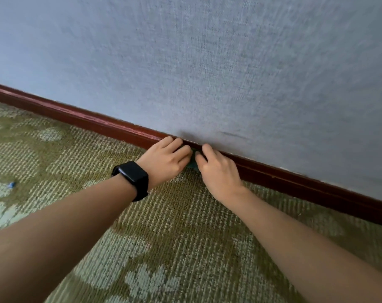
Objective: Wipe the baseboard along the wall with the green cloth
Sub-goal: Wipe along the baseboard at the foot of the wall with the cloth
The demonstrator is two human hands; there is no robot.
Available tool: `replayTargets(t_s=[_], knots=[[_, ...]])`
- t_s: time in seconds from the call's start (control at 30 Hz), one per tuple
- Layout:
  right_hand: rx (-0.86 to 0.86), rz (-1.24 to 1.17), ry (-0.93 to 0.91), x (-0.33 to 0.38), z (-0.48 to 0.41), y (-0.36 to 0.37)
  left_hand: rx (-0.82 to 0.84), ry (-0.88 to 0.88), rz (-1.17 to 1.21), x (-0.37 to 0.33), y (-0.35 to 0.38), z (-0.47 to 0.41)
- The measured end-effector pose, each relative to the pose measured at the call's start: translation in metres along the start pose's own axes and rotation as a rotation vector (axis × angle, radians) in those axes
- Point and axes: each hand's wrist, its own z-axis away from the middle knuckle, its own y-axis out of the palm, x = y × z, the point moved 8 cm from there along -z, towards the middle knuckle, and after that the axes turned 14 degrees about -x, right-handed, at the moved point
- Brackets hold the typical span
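Note:
A dark red-brown baseboard (80, 120) runs along the foot of the wall, from upper left down to the right edge. The green cloth (193, 164) is bunched against it, and only a small patch shows between my two hands. My left hand (166, 159), with a black watch on its wrist, presses the cloth from the left, fingers curled over it at the baseboard. My right hand (216, 171) grips the cloth from the right, fingertips touching the baseboard's top edge. Most of the cloth is hidden under my fingers.
A grey-blue textured wall (207, 62) fills the upper half, with a dark scuff just above my hands. A green patterned carpet (164, 248) covers the floor. A small blue scrap (11, 184) lies on the carpet at the far left.

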Motion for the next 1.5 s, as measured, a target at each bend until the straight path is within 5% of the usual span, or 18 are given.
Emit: replayTargets(t_s=[0.57, 0.9, 1.5], knots=[[-0.142, 0.036, 0.111, 0.071, -0.056, 0.043, -0.105, -0.035, 0.019, 0.077, 0.013, 0.089], [-0.051, 0.154, 0.193, 0.028, -0.013, 0.014, -0.270, 0.032, 0.151, 0.034, 0.014, 0.045], [0.036, 0.162, 0.183, 0.062, -0.044, 0.032, -0.249, -0.013, 0.169, 0.066, 0.010, 0.076]])
